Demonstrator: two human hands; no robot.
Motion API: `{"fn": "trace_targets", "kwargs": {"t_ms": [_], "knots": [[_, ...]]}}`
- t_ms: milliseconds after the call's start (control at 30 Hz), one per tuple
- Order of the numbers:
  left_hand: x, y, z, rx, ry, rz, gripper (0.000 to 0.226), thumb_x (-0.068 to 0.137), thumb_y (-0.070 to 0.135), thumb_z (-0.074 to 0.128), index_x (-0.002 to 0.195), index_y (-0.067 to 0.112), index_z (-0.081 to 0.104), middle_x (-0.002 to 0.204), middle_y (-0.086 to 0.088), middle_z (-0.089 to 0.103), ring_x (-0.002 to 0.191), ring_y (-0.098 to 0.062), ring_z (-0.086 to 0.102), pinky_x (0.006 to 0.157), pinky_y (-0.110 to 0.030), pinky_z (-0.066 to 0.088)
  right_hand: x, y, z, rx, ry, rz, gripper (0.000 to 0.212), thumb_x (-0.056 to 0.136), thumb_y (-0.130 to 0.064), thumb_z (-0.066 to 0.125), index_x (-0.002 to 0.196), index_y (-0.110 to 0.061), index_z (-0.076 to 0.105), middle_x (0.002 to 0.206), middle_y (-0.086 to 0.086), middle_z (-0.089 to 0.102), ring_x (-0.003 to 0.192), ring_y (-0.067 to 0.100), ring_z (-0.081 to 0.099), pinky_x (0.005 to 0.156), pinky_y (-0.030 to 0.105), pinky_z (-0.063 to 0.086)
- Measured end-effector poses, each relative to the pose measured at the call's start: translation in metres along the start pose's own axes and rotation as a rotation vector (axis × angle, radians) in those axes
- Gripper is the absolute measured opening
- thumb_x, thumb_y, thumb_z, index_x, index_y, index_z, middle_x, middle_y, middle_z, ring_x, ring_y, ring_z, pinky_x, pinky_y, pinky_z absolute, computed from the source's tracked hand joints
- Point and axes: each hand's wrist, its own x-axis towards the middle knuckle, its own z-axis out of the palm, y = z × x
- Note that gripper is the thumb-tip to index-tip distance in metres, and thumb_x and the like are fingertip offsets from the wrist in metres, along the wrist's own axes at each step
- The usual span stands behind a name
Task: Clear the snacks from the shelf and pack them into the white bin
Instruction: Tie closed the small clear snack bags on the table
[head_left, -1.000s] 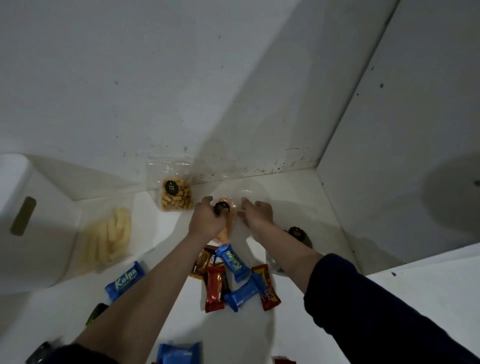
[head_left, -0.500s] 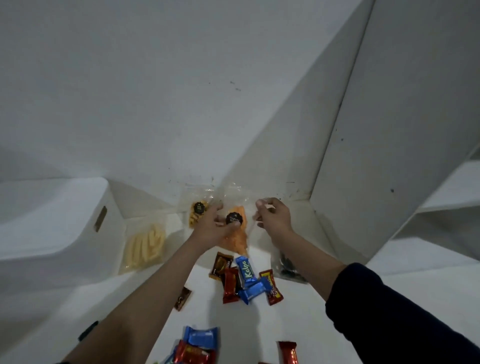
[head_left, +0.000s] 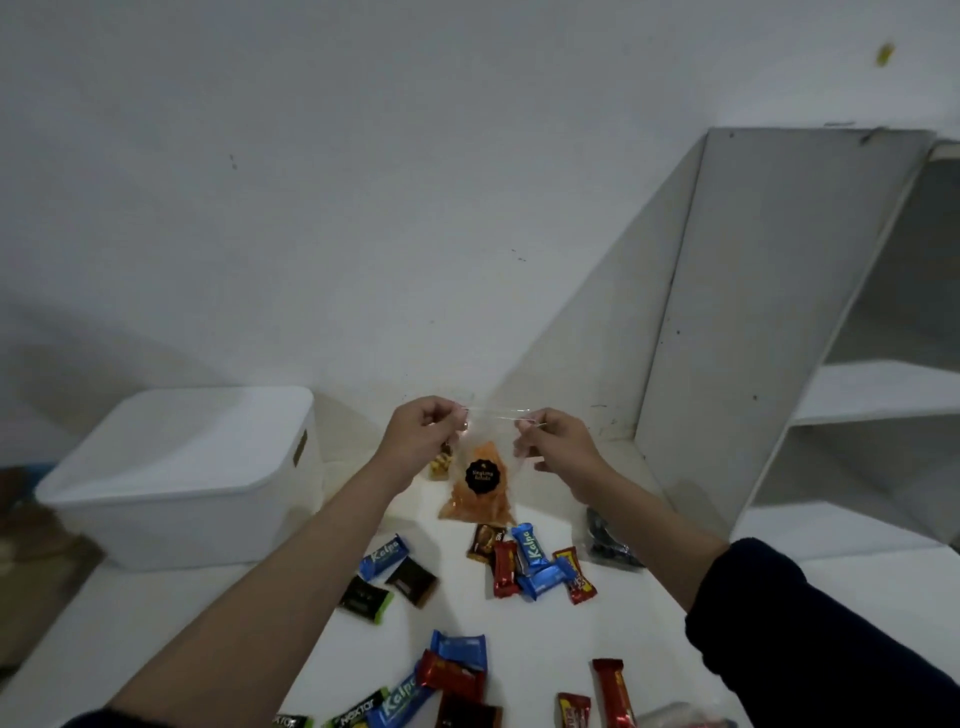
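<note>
A clear bag of orange chips (head_left: 480, 483) with a round black label hangs above the shelf. My left hand (head_left: 418, 439) pinches its top left corner and my right hand (head_left: 553, 447) pinches its top right corner. The white bin (head_left: 176, 478) stands at the left of the shelf with its lid on. Several small wrapped snacks lie on the white shelf (head_left: 675, 644): a blue Kalpa bar (head_left: 383, 557), a cluster of red and blue bars (head_left: 535, 569), and dark packets (head_left: 410, 581).
A bag of yellow-brown snacks (head_left: 441, 462) shows behind my left hand, partly hidden. A dark bag (head_left: 605, 543) lies under my right forearm. More bars (head_left: 452, 675) lie near the front edge. A white upright panel (head_left: 769, 322) bounds the shelf on the right.
Both hands have lifted the orange chip bag off the shelf and hold it by its top corners. The view has pulled back, showing the bin's lid and more snacks.
</note>
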Motion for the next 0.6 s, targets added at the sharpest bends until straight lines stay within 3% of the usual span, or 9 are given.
{"fn": "trace_targets", "kwargs": {"t_ms": [100, 233, 400, 600], "knots": [[-0.013, 0.005, -0.01, 0.111, -0.026, 0.082, 0.008, 0.091, 0.013, 0.06, 0.093, 0.01, 0.066, 0.079, -0.005, 0.067, 0.06, -0.008, 0.06, 0.049, -0.01, 0.045, -0.01, -0.002, 0.004, -0.198, 0.036, -0.12, 0.02, 0.087, -0.016, 0.064, 0.107, -0.013, 0.059, 0.094, 0.0, 0.06, 0.08, 0.011, 0.057, 0.066, 0.016, 0.047], [-0.022, 0.009, -0.015, 0.209, -0.084, 0.15, 0.008, 0.09, 0.014, 0.06, 0.092, 0.011, 0.067, 0.078, -0.006, 0.068, 0.065, -0.015, 0.06, 0.057, -0.013, 0.049, -0.021, -0.012, 0.01, -0.433, -0.02, -0.305, 0.032, 0.084, -0.018, 0.069, 0.114, -0.012, 0.061, 0.103, -0.002, 0.063, 0.094, 0.01, 0.058, 0.086, 0.021, 0.047], [-0.027, 0.016, -0.017, 0.249, -0.095, 0.185, 0.007, 0.09, 0.015, 0.061, 0.088, 0.01, 0.066, 0.077, -0.002, 0.068, 0.067, -0.015, 0.061, 0.058, -0.014, 0.049, -0.029, -0.027, 0.02, -0.565, -0.036, -0.449, 0.018, 0.084, -0.021, 0.068, 0.097, -0.01, 0.069, 0.089, -0.004, 0.066, 0.084, 0.008, 0.059, 0.072, 0.007, 0.042], [-0.032, 0.023, -0.015, 0.308, -0.057, 0.274, 0.008, 0.087, 0.016, 0.063, 0.08, 0.014, 0.065, 0.079, 0.003, 0.068, 0.072, -0.01, 0.06, 0.066, -0.016, 0.048, -0.033, -0.039, 0.022, -0.606, -0.021, -0.502, 0.012, 0.086, -0.019, 0.065, 0.087, -0.008, 0.07, 0.082, -0.002, 0.066, 0.079, 0.013, 0.062, 0.075, 0.022, 0.05]]}}
